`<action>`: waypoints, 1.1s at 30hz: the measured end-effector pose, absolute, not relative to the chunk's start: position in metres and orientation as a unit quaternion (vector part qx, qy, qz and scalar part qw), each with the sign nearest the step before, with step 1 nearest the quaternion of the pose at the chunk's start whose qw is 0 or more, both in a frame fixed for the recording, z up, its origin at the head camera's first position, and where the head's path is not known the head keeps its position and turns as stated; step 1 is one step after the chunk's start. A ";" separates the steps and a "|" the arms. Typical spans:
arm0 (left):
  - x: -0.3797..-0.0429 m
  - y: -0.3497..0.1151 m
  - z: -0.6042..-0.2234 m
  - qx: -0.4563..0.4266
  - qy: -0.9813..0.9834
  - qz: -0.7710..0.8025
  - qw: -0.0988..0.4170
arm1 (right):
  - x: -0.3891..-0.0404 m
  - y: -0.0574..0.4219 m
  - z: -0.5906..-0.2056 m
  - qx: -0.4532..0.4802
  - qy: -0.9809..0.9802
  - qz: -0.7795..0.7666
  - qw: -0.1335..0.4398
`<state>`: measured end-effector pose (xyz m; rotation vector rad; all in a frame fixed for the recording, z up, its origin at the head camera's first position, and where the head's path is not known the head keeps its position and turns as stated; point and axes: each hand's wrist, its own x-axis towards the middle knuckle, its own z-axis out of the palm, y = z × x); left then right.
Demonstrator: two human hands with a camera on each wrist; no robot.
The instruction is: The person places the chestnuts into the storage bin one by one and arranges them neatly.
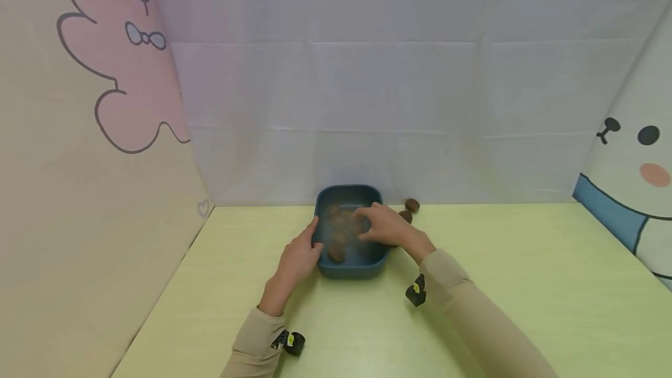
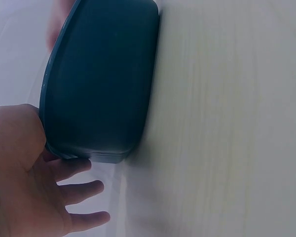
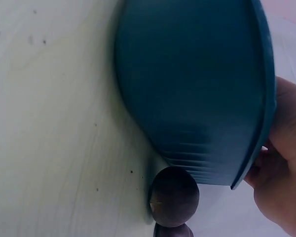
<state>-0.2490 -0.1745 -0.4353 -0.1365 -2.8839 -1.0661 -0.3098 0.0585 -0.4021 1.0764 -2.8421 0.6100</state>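
A dark blue-green plastic basin (image 1: 352, 273) stands near the back of the table with several brown chestnuts (image 1: 336, 252) inside, blurred in the head view. My left hand (image 1: 299, 258) grips its left rim, thumb over the edge and other fingers along the outer wall. Over the right side of the basin reaches my right hand (image 1: 385, 226), thumb and fingers curved towards the chestnuts. I cannot tell whether it pinches one; the right wrist view hides its fingertips behind the wall. Outside, a dark chestnut (image 3: 175, 196) lies close against the basin's corner, another just behind it.
Beyond the basin's right side, a chestnut (image 1: 412, 205) lies by the back edge of the pale yellow-green table (image 1: 525, 284). A white cloth (image 1: 388, 92) hangs right behind. Side panels bear a pink cartoon animal (image 1: 131, 74) and a white one (image 1: 630, 162).
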 end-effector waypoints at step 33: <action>-0.244 -0.175 -0.432 -0.050 -0.938 -0.342 0.041 | -0.284 0.112 -0.404 0.230 -0.877 0.413 0.085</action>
